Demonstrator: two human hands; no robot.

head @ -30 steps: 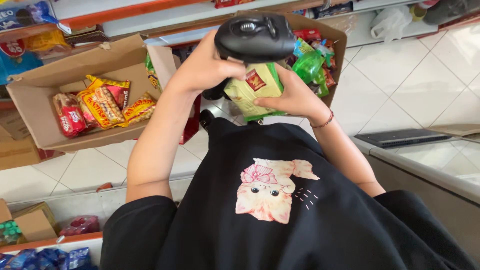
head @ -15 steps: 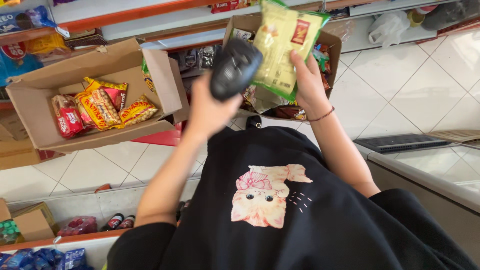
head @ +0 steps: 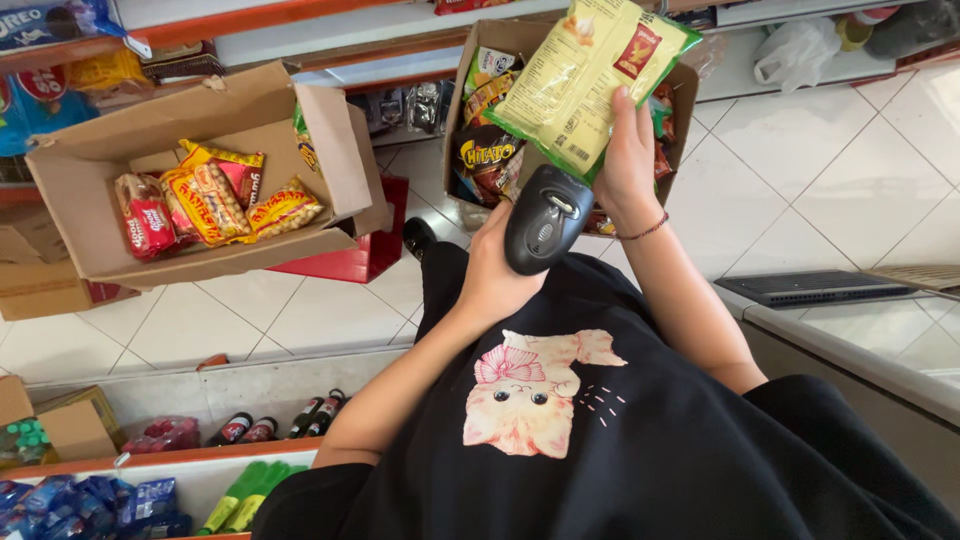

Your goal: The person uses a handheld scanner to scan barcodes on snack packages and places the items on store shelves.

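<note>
An open cardboard box [head: 200,170] sits at upper left, holding red and yellow snack packs [head: 215,200]; a second box [head: 480,110] at top centre holds mixed packets; a red bin [head: 365,255] stands between them on the white tiled floor [head: 830,170]; dark bottles [head: 275,428] lie at lower left; a grey counter [head: 870,340] runs along the right; a white bag [head: 795,55] sits at upper right.

The person wears a black short-sleeved shirt [head: 650,440] with a printed cartoon cat [head: 535,395] on the chest: pale peach, with a pink bow and small dark eyes. Both forearms are bare below the sleeves. A thin dark red bracelet [head: 645,230] circles the right wrist, below the fingers [head: 625,120].
</note>
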